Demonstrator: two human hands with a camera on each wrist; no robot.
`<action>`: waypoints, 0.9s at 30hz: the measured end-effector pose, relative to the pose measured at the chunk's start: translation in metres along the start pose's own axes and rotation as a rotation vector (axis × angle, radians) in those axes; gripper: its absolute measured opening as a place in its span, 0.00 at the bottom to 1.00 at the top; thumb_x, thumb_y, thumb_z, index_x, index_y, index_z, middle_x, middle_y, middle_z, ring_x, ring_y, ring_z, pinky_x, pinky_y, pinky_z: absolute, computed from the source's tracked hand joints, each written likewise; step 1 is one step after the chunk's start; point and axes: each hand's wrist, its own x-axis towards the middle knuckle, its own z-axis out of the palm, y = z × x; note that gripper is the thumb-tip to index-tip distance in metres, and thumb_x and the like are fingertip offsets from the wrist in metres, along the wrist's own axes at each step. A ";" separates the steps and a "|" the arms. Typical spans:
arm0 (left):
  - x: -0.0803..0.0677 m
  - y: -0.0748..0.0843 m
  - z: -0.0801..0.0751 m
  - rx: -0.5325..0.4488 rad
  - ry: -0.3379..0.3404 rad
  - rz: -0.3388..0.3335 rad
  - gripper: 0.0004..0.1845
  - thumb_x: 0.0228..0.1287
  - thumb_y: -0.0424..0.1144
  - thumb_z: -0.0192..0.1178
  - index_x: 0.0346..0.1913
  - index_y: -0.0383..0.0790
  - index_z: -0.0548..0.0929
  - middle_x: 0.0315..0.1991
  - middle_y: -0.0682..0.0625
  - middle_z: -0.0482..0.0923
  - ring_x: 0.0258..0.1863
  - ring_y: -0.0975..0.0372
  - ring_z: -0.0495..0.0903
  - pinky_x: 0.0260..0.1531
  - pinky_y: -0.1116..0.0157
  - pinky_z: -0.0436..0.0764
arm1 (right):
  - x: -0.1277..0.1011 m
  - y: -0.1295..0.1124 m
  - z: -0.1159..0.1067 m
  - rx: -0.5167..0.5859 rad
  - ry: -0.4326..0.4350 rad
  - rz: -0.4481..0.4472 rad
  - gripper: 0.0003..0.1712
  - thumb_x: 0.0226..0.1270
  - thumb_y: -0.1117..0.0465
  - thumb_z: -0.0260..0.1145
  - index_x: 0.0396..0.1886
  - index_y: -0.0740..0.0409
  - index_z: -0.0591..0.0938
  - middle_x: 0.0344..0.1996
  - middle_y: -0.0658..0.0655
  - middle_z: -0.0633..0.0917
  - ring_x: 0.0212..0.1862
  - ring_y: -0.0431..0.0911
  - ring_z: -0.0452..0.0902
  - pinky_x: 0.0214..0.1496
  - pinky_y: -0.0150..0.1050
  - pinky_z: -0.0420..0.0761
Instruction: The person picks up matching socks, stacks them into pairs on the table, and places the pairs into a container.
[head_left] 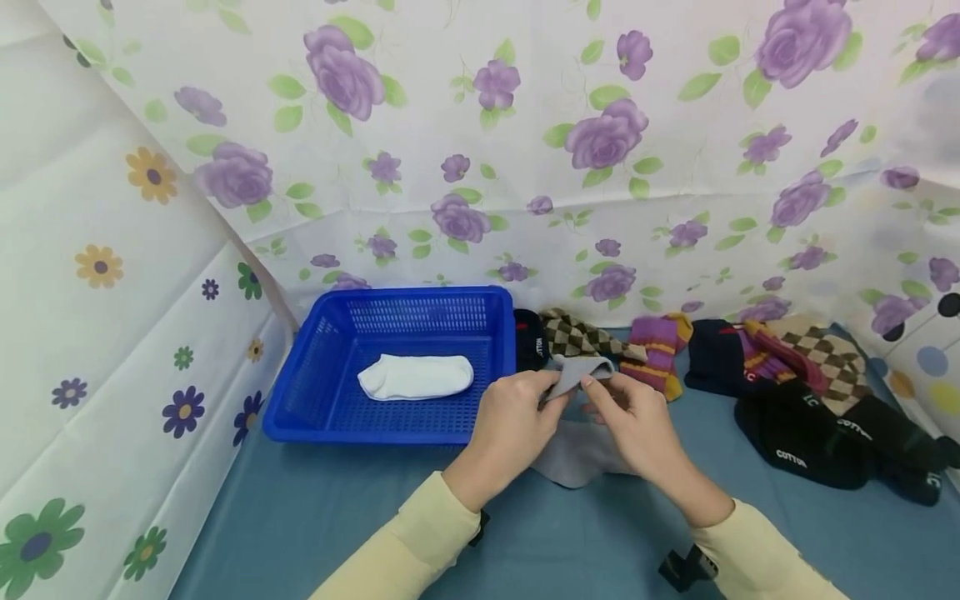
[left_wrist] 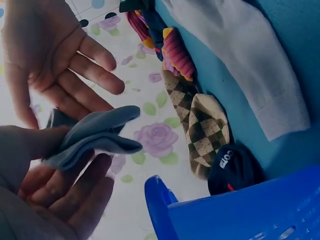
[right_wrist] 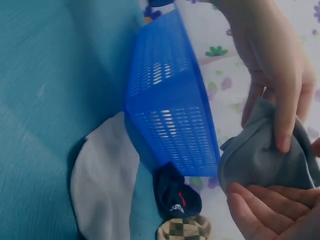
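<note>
A grey sock [head_left: 576, 372], bunched and folded over, is up in front of my two hands. My left hand [head_left: 516, 423] pinches it, the thumb lying on the cloth in the right wrist view. Beside it my right hand [head_left: 639, 423] reaches the sock from the other side; in the right wrist view its fingers [right_wrist: 272, 197] run nearly straight along the lower edge, with the thumb apart. Below the hands a second grey sock [head_left: 573, 457] lies flat on the blue cloth, partly hidden by them in the head view.
To the left stands a blue basket [head_left: 390, 435] with a white pair of socks [head_left: 420, 377] inside. Behind my hands lie a dark sock [head_left: 531, 337], checkered socks [head_left: 581, 335] and purple striped socks [head_left: 654, 346]. Several black socks [head_left: 810, 442] are piled at right.
</note>
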 end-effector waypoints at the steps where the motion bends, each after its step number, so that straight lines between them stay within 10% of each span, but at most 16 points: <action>1: 0.000 0.000 0.001 -0.002 -0.028 0.017 0.12 0.64 0.48 0.58 0.44 0.49 0.85 0.31 0.56 0.83 0.21 0.74 0.73 0.18 0.80 0.68 | 0.000 -0.003 -0.002 0.036 -0.005 0.011 0.24 0.68 0.37 0.51 0.42 0.50 0.81 0.33 0.53 0.88 0.32 0.38 0.83 0.35 0.33 0.82; 8: 0.004 -0.002 0.001 -0.061 -0.130 0.077 0.12 0.68 0.50 0.51 0.32 0.52 0.83 0.26 0.60 0.75 0.24 0.72 0.68 0.23 0.75 0.69 | 0.004 -0.003 -0.008 0.189 -0.071 -0.009 0.21 0.70 0.43 0.52 0.39 0.55 0.78 0.32 0.58 0.82 0.38 0.47 0.82 0.42 0.38 0.83; 14: 0.010 -0.003 -0.006 -0.245 -0.225 -0.012 0.20 0.71 0.51 0.46 0.20 0.50 0.67 0.15 0.53 0.62 0.12 0.65 0.63 0.12 0.70 0.64 | 0.008 0.000 -0.011 0.188 -0.101 -0.057 0.19 0.68 0.45 0.56 0.29 0.55 0.72 0.25 0.56 0.75 0.28 0.45 0.72 0.31 0.37 0.73; 19: 0.015 -0.006 -0.015 -0.320 -0.242 -0.082 0.18 0.73 0.50 0.42 0.25 0.46 0.65 0.15 0.51 0.61 0.09 0.62 0.61 0.08 0.68 0.62 | 0.008 -0.017 -0.024 0.126 -0.047 -0.118 0.23 0.70 0.53 0.56 0.18 0.59 0.64 0.14 0.56 0.60 0.15 0.47 0.56 0.20 0.37 0.63; 27: 0.020 -0.020 -0.036 -0.263 -0.192 -0.128 0.10 0.72 0.44 0.47 0.41 0.48 0.79 0.16 0.52 0.67 0.11 0.64 0.63 0.12 0.69 0.65 | 0.018 0.007 -0.047 0.048 -0.055 -0.085 0.16 0.70 0.48 0.55 0.37 0.55 0.80 0.15 0.55 0.70 0.14 0.46 0.72 0.21 0.40 0.80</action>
